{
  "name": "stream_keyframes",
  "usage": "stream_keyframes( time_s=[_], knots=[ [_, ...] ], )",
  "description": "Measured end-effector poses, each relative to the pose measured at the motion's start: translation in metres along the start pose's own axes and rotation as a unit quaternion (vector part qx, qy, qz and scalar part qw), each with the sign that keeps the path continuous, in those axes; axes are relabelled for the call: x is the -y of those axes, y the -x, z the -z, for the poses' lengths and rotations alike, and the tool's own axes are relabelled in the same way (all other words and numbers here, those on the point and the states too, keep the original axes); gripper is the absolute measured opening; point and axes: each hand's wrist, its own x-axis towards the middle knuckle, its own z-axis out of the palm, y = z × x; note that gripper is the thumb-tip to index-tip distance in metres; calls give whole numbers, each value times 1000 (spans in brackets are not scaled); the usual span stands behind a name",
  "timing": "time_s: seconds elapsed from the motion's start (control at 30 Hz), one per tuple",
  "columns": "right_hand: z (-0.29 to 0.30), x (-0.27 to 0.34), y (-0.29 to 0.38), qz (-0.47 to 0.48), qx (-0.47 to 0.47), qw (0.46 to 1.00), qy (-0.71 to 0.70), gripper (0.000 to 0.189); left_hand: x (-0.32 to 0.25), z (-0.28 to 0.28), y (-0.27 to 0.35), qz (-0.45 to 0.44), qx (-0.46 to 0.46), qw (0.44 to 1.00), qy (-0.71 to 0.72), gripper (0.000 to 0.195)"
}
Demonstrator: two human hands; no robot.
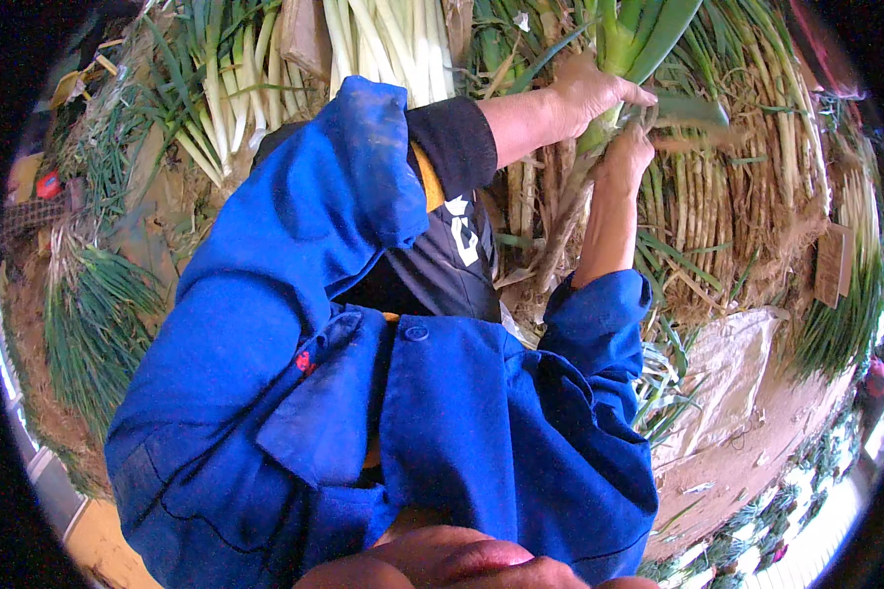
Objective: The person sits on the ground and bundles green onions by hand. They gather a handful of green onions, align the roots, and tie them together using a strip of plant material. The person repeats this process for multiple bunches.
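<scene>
My left hand [586, 92] is closed around a thick green onion stalk [598, 134], whose broad green leaves fan out at the top. Just below and right of it, my right hand [625, 151] has its fingers bent in against the same stalk, at a thin outer strip. A blurred leaf and a brownish strip stick out rightward beside the fingers. The stalk's brown, dry lower part slants down left of my right forearm. Beneath and right of my hands lie rows of unpeeled green onions [696, 191] with brown skins and roots. What exactly my right fingertips pinch is partly hidden.
Clean white-stemmed onions [394, 44] lie ahead, with more stalks [225, 96] at upper left. Green-topped bundles sit at far left [92, 316] and far right [851, 272]. A wooden block [306, 37] stands near the white stems. Pale plastic sheeting [729, 375] covers ground at right.
</scene>
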Motion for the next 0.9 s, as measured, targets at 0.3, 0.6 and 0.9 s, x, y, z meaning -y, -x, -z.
stream_keyframes(
  time_s=[0.3, 0.6, 0.9],
  knots=[
    [114, -48, -20, -79, -83, 991, -72, 59, -57, 34, -24, 71, -90, 993, 21, 26],
    [703, -106, 121, -95, -64, 436, 892, 25, -32, 98, -65, 53, -151, 966, 201, 18],
    [259, -12, -17, 266, 148, 574, 760, 40, -14, 58, -56, 131, -13, 938, 319, 23]
  ],
)
